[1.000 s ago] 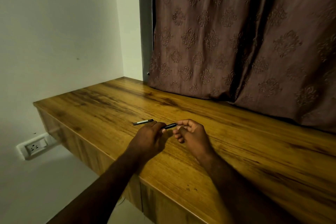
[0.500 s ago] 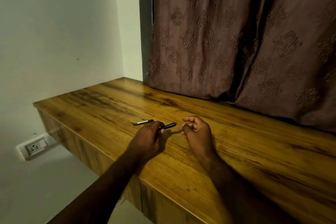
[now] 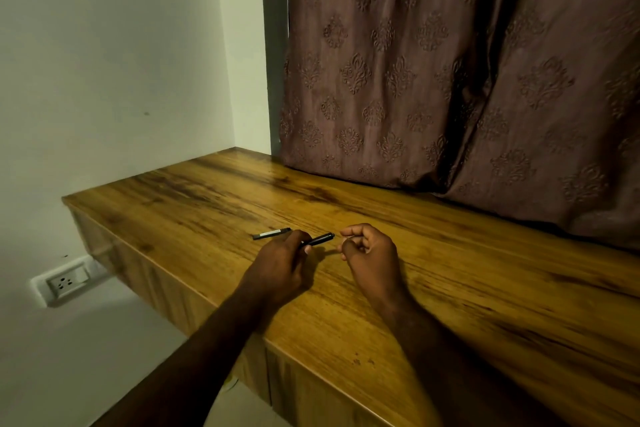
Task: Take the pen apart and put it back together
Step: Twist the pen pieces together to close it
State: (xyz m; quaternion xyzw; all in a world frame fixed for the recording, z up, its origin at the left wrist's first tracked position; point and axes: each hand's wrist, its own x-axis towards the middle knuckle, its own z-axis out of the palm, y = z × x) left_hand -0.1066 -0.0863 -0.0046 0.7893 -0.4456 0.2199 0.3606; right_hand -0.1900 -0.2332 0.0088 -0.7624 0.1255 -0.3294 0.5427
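Note:
My left hand grips a black pen barrel near its rear end, and the barrel's free end points right and slightly up. My right hand hovers just right of that free end without touching it. Its fingers are curled, thumb against fingertips, and no part shows between them. A second slim pen piece, dark with a pale band, lies flat on the wooden desk just behind my left hand.
A patterned brown curtain hangs along the desk's back edge. On the left stands a white wall, with a socket below desk level. The desk's front edge runs diagonally under my forearms.
My right hand let go of the barrel's free end and drew back a little to the right. My left hand and the piece on the desk stayed put.

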